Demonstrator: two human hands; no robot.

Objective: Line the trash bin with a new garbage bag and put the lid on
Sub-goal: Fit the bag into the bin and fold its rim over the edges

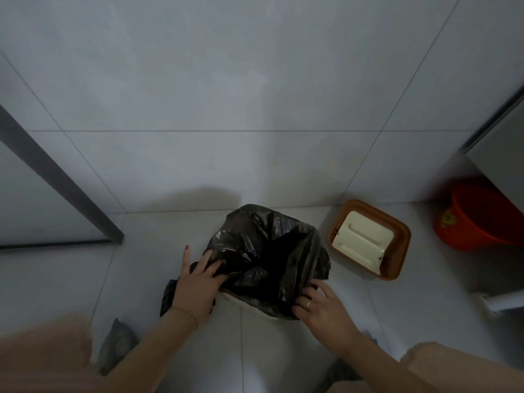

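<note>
A black garbage bag [266,251] is spread over the mouth of a pale trash bin [255,321] standing on the floor against the wall. The bag hides the bin's rim; only the bin's near side shows below it. My left hand [195,285] grips the bag's edge at the bin's left side, with loose black plastic hanging under it. My right hand [323,307], with a ring on it, pinches the bag's edge at the near right corner. The lid [368,239], a brown frame with a cream flap, lies on the floor to the right of the bin.
An orange bucket [479,217] stands at the far right under a grey cabinet [499,154]. A dark door frame [56,177] runs down the left. A grey slipper [116,344] lies by my left knee. The tiled wall is right behind the bin.
</note>
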